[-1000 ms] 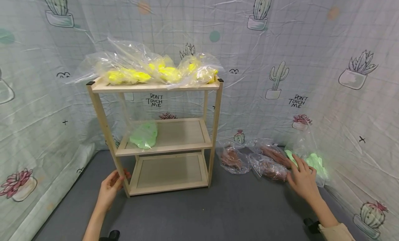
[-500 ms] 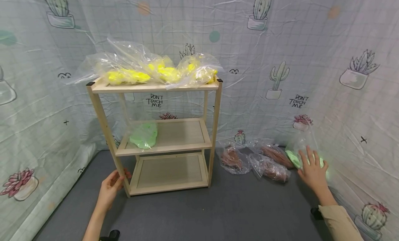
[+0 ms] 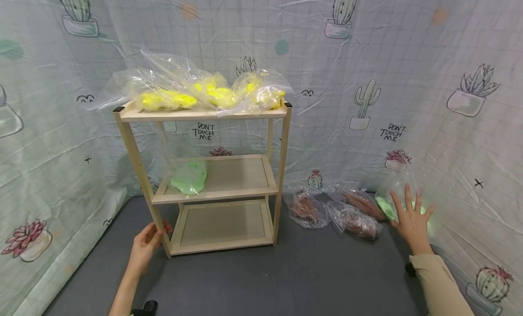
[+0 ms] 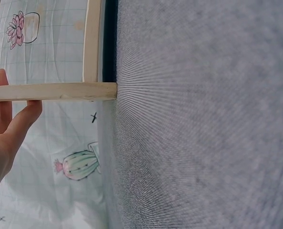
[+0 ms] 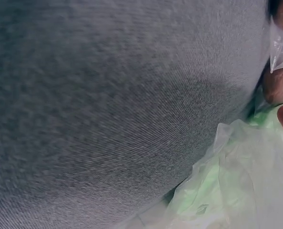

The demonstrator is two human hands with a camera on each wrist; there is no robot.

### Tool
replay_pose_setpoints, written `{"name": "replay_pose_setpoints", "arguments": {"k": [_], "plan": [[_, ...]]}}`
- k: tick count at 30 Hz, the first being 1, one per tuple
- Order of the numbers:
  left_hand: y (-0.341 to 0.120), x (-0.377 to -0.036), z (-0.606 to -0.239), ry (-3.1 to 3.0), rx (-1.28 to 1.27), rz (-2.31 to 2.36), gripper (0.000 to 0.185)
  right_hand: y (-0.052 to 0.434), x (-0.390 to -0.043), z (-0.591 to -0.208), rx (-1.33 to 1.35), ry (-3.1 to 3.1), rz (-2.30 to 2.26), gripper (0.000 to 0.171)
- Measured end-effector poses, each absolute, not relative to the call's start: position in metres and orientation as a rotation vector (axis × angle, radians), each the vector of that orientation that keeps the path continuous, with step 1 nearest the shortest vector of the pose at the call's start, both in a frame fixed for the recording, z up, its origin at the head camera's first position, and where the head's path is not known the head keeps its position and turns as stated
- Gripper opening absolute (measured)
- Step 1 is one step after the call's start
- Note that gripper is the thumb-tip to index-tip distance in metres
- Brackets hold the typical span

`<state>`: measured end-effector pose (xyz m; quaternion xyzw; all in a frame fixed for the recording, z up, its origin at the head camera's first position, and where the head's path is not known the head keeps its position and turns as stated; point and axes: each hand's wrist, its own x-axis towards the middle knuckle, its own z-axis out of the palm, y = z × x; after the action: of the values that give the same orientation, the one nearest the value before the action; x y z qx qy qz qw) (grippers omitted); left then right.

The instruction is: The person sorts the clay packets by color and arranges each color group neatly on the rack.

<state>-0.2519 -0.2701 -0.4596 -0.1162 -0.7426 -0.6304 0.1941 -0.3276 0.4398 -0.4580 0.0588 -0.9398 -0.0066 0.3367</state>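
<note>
Eyes on the right, and here's the relation that counts: the bagged green stuff (image 3: 386,208) lies directly beyond and beneath my right grip (image 3: 413,225), showing past it on both sides (one bag or two, I can't tell with my own palm in the way). The part to the left of the grip slants, its upper end farther from me; the long axis of the whole is hidden. Which grip is nearer? The right, easily; the left is well away across the worktop (image 3: 306,270).

Right grip, then: fingers spread wide, nothing held. Whether a fingertip brushes the plastic I can't say. Just left of it, three brown bags (image 3: 359,225) lie close together.

Over to my left grip (image 3: 144,245): it's curled round the front left leg (image 3: 140,175) of the wooden rack (image 3: 237,173), low down, fingers passing behind the wood. Above and to the right of that grip sits a lone green bag (image 3: 189,177) on the middle shelf, and higher again, yellow bags (image 3: 220,98) crowd the top.
</note>
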Motion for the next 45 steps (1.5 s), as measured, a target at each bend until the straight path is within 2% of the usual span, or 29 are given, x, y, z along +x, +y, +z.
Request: {"name": "replay_pose_setpoints", "arguments": {"k": [6,11,14,21,26,45], "plan": [[-0.27,-0.252,-0.46,-2.086,-0.329,-1.775,0.027,0.436,-0.328,-0.459,0.097,-2.428,-0.04,0.125],[-0.269,-0.252,-0.46,-2.076,-0.336,-1.784,0.024,0.433,-0.331,-0.461,0.061,-2.458,-0.067,0.117],[-0.269,-0.252,-0.46,-2.072,-0.338,-1.785,0.024,0.433,-0.333,-0.462,0.039,-2.488,-0.076,0.105],[-0.271,-0.253,-0.459,-2.069,-0.355,-1.789,0.025,0.434,-0.335,-0.47,-0.069,-2.618,-0.069,0.063],[-0.27,-0.253,-0.459,-2.052,-0.376,-1.802,0.025,0.433,-0.335,-0.474,-0.092,-2.6,-0.036,0.049],[-0.27,-0.252,-0.461,-2.021,-0.405,-1.819,0.025,0.441,-0.328,-0.472,0.085,-2.488,-0.097,0.046]]}}
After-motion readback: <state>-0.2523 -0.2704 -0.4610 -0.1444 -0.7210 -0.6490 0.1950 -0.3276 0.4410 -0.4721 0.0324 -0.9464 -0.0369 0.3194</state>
